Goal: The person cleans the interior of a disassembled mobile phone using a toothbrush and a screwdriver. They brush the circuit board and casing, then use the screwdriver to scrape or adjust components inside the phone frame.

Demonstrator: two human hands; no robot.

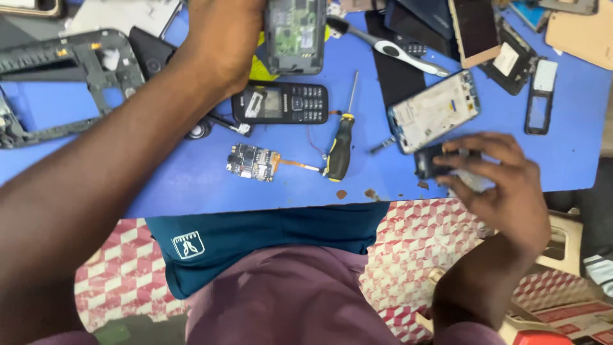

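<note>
My left hand point(217, 45) reaches across the blue table point(159, 185) and grips an opened phone body point(295, 35), whose green circuit board faces up. My right hand point(507, 188) is at the table's near right edge, fingers curled around a small dark phone part point(429, 161) with a pale piece under the fingers. Between the hands lie a black keypad phone point(281, 102), a loose circuit board point(252, 161) with an orange ribbon, and a screwdriver point(340, 145) with a black and yellow handle.
A stripped smartphone frame point(434, 110) lies just beyond my right hand. A large grey tablet frame point(64, 70) sits at far left. A white-handled tool point(399, 51), dark screens and several phone shells crowd the back. A red patterned cloth point(434, 236) lies below the table edge.
</note>
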